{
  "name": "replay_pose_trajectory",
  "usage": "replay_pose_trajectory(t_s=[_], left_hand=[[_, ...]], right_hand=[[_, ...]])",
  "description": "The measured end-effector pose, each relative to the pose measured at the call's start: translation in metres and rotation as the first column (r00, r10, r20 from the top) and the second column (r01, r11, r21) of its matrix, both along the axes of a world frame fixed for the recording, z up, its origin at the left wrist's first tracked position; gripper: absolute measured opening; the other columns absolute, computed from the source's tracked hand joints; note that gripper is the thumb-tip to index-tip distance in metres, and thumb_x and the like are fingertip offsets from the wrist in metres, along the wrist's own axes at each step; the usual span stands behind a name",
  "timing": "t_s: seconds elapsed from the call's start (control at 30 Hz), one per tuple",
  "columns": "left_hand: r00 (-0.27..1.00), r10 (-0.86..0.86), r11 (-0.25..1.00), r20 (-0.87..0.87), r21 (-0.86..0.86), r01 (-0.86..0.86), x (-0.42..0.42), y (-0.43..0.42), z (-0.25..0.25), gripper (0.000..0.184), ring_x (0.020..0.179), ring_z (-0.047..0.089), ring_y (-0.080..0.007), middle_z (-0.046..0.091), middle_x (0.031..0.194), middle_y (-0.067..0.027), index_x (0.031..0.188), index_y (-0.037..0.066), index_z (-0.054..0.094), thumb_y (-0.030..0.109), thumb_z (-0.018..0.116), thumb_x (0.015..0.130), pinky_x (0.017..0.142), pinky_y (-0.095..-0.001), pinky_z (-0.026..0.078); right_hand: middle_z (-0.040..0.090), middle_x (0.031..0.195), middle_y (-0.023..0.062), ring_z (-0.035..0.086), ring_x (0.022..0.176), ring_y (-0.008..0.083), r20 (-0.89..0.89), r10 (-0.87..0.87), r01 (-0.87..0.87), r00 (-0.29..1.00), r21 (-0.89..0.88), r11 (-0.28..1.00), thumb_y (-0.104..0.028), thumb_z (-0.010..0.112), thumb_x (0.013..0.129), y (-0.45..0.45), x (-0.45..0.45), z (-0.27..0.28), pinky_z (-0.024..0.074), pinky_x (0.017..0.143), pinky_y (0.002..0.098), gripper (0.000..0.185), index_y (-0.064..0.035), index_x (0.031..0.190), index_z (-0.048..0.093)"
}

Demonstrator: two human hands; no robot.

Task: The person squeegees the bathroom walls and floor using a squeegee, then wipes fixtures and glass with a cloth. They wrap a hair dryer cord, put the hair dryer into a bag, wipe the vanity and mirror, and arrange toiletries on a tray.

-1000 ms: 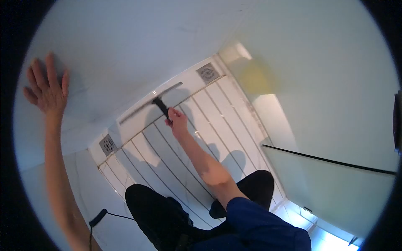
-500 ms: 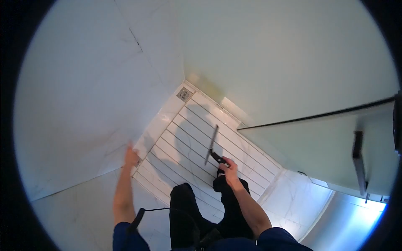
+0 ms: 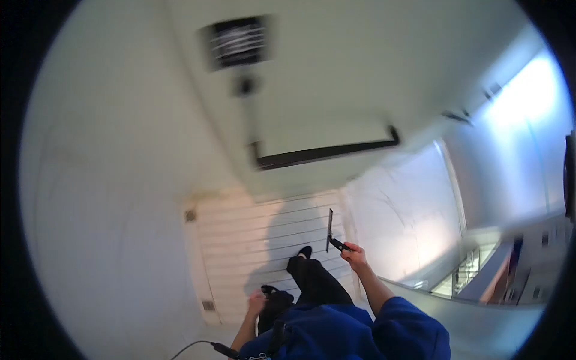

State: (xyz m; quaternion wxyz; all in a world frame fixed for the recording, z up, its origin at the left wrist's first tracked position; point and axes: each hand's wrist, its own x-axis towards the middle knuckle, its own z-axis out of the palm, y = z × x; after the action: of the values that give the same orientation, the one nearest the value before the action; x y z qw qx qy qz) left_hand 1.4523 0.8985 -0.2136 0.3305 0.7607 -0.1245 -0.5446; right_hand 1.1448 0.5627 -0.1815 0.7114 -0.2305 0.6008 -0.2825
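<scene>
A squeegee (image 3: 330,230) with a black handle and a long thin blade is in my right hand (image 3: 354,256). My fingers are wrapped round the handle's end. The blade points away from me, raised over the right side of the slatted white floor (image 3: 234,240); whether it touches the floor I cannot tell. Down by my left knee hangs my left hand (image 3: 256,302), next to my dark trousers. Its fingers are smeared by motion, so their pose does not show.
A glass panel (image 3: 336,78) with a long black handle bar (image 3: 327,155) stands ahead. Beyond it appears a blurred dark square fixture (image 3: 239,42). Two small drains (image 3: 191,216) lie along the floor's left edge, beside a pale wall (image 3: 108,180). Marble-look floor (image 3: 402,210) extends right.
My view has swung up and to the right, bringing the handle bar closer. My left hand has come away from the left wall to my knee. The squeegee stays in my right hand.
</scene>
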Motion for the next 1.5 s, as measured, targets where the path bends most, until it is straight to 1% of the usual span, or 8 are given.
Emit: replay_pose_trajectory(t_s=[0.1, 0.43, 0.73, 0.9, 1.0, 1.17, 1.23, 1.5], left_hand=[[0.74, -0.142, 0.97, 0.658, 0.242, -0.029, 0.065, -0.013, 0.032, 0.022, 0.064, 0.06, -0.023, 0.063, 0.075, -0.0126, 0.101, 0.003, 0.062, 0.011, 0.059, 0.08, 0.06, -0.0335, 0.049], [0.366, -0.784, 0.501, 0.502, 0.163, 0.85, 0.091, -0.212, -0.033, 0.031, 0.068, 0.057, -0.0224, 0.058, 0.07, -0.0091, 0.083, 0.002, 0.058, 0.03, 0.05, 0.092, 0.062, -0.0337, 0.045], [0.884, -0.459, 0.871, 0.085, 0.238, 0.429, -0.141, -0.541, 0.083, 0.02, 0.063, 0.059, -0.0165, 0.063, 0.083, -0.0109, 0.094, 0.003, 0.062, 0.018, 0.051, 0.087, 0.053, -0.03, 0.047], [0.542, -0.722, 0.435, 0.429, -0.328, 0.839, -0.331, -0.769, 0.196, 0.023, 0.092, 0.061, -0.0262, 0.064, 0.098, -0.0145, 0.106, 0.0, 0.06, 0.01, 0.053, 0.086, 0.083, -0.0346, 0.047], [0.439, -0.166, -0.005, 0.883, -0.446, 0.895, -0.465, -0.88, 0.282, 0.029, 0.112, 0.047, -0.0354, 0.055, 0.114, -0.0155, 0.109, 0.004, 0.058, 0.006, 0.058, 0.079, 0.094, -0.0425, 0.038], [0.457, 0.194, 0.185, 0.868, -0.49, 0.852, -0.602, -1.019, 0.311, 0.023, 0.114, 0.047, -0.0311, 0.055, 0.12, -0.0113, 0.11, 0.007, 0.059, 0.018, 0.051, 0.09, 0.096, -0.0432, 0.034], [0.023, 0.211, 0.664, 0.977, -0.161, 0.73, -0.639, -1.041, 0.3, 0.026, 0.1, 0.056, -0.0174, 0.064, 0.105, 0.0029, 0.106, 0.018, 0.062, 0.034, 0.048, 0.092, 0.086, -0.0392, 0.033], [-0.166, 0.103, 0.741, 0.981, 0.036, 0.671, -0.652, -1.055, 0.318, 0.029, 0.094, 0.054, -0.0257, 0.063, 0.097, -0.0076, 0.099, 0.009, 0.062, 0.03, 0.045, 0.09, 0.085, -0.0401, 0.03]], right_hand=[[0.059, 0.098, 0.0117, 0.061, 0.079, 0.0227, 0.112, -0.266, 0.267, 0.957, 0.009, 0.964, 0.011, 0.062, 0.076, -0.007, -0.057, 0.019, 0.0556, 0.074, 0.0344, 0.043, 0.0028, 0.117, 0.054], [0.06, 0.106, 0.0108, 0.058, 0.097, 0.0214, 0.558, -0.648, 0.846, 0.519, -0.224, 0.484, 0.011, 0.055, 0.083, -0.144, -0.146, 0.085, 0.0481, 0.093, 0.0407, 0.038, -0.0006, 0.119, 0.054], [0.059, 0.109, 0.013, 0.058, 0.099, 0.0249, 0.582, -0.756, 0.94, 0.3, -0.315, 0.13, 0.012, 0.051, 0.085, -0.155, -0.351, 0.153, 0.0473, 0.094, 0.0387, 0.038, -0.0014, 0.121, 0.052], [0.059, 0.109, 0.0148, 0.059, 0.096, 0.0247, 0.506, -0.862, 0.959, 0.009, -0.247, -0.135, 0.013, 0.053, 0.083, -0.145, -0.426, 0.135, 0.0486, 0.092, 0.0368, 0.043, -0.0051, 0.122, 0.052], [0.057, 0.111, 0.015, 0.058, 0.096, 0.0253, 0.454, -0.884, 0.948, -0.111, -0.218, -0.23, 0.015, 0.051, 0.082, -0.17, -0.494, 0.116, 0.0506, 0.09, 0.0375, 0.043, -0.0012, 0.122, 0.049], [0.058, 0.109, 0.0134, 0.058, 0.096, 0.0238, 0.43, -0.896, 0.97, -0.114, -0.149, -0.195, 0.015, 0.052, 0.082, -0.267, -0.633, 0.069, 0.052, 0.088, 0.0373, 0.043, -0.0023, 0.121, 0.052], [0.059, 0.105, 0.0116, 0.059, 0.094, 0.0228, 0.414, -0.91, 0.978, 0.007, -0.193, -0.081, 0.015, 0.054, 0.08, -0.326, -0.679, 0.073, 0.0531, 0.086, 0.037, 0.043, -0.0021, 0.12, 0.053], [0.059, 0.099, 0.0106, 0.059, 0.079, 0.0165, -0.056, -0.765, 0.69, 0.641, -0.394, 0.607, 0.007, 0.064, 0.077, -0.665, -0.806, 0.062, 0.0517, 0.073, 0.0279, 0.044, 0.0058, 0.119, 0.052]])
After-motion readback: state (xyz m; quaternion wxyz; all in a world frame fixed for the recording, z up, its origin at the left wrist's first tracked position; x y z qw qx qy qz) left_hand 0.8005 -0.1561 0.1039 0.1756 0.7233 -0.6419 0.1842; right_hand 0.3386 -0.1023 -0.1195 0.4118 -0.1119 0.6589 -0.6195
